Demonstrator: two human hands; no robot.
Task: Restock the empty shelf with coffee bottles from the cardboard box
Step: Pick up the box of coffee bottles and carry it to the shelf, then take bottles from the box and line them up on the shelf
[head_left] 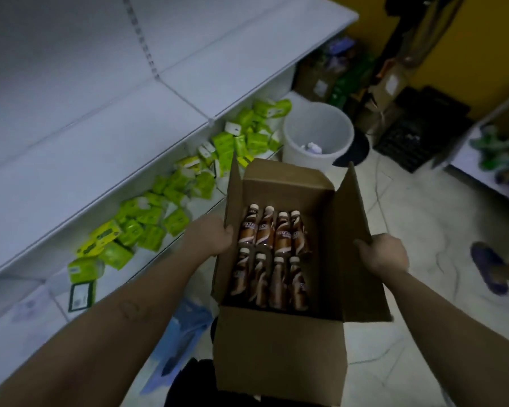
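An open cardboard box (279, 348) is held up in front of me, flaps spread. Inside lie several brown coffee bottles (272, 254) with pale caps, in two rows. My left hand (210, 235) grips the box's left wall, thumb over the rim. My right hand (384, 255) grips the right flap, fingers curled over its edge. The bare white shelf (80, 136) runs along the left, slanting up to the far right.
Below the bare shelf, a lower shelf holds several green packets (171, 201). A white bin (318, 136) stands beyond the box. Cardboard boxes and a dark crate (417, 133) crowd the far corner. Another person's foot in a blue slipper (488, 268) is on the tiled floor at right.
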